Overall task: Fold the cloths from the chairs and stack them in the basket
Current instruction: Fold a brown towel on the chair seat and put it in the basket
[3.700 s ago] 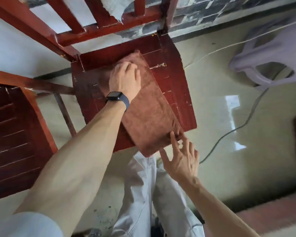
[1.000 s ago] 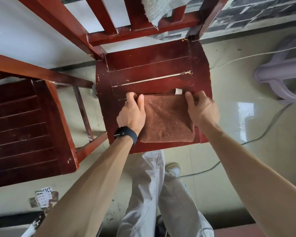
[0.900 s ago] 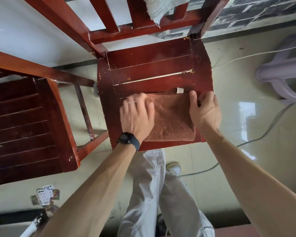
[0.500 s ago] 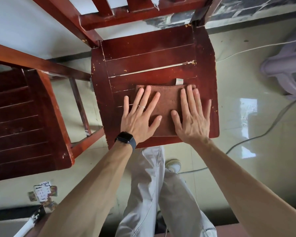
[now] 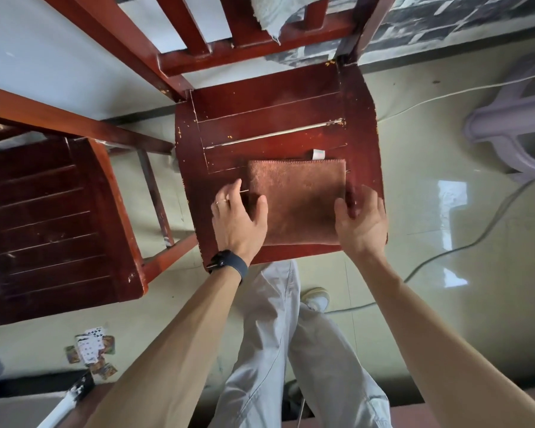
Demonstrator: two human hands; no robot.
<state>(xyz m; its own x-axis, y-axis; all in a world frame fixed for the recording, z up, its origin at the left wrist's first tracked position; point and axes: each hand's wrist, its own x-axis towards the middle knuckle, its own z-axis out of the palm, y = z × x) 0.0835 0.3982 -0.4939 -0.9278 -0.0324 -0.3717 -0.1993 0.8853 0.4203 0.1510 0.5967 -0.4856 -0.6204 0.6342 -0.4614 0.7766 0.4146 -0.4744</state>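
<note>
Folded rust-brown terry cloth [image 5: 297, 199] lies flat on the slatted seat of the dark red lacquered wooden chair [image 5: 275, 118], toward the front edge: a neat near-square with short nap, stitched far edge, and a small white label [image 5: 317, 154] poking out beyond that edge. Left hand [image 5: 240, 216] is at the cloth's left edge, thumb on top of the fabric, fingers curled down at the side; right hand [image 5: 360, 220] is at the right edge, thumb over the fabric, fingers cupped beside it. Both are loosely curved against the cloth; can't tell whether either is actually pinching it. Black smartwatch with a dark band [image 5: 227, 263] on the left wrist, thin ring on one left finger. Chair lacquer is chipped along the seat edges, with a pale gap between two slats. A pale grey-white towel [image 5: 278, 10] hangs over the backrest rail. Second dark red slatted wooden chair [image 5: 53, 223] stands just left. Floor is glossy beige tile [image 5: 445, 273] with a thin cable [image 5: 476, 242] across it; a lilac moulded plastic stool [image 5: 513, 131] at right, scattered playing cards [image 5: 91, 353] lower left.
</note>
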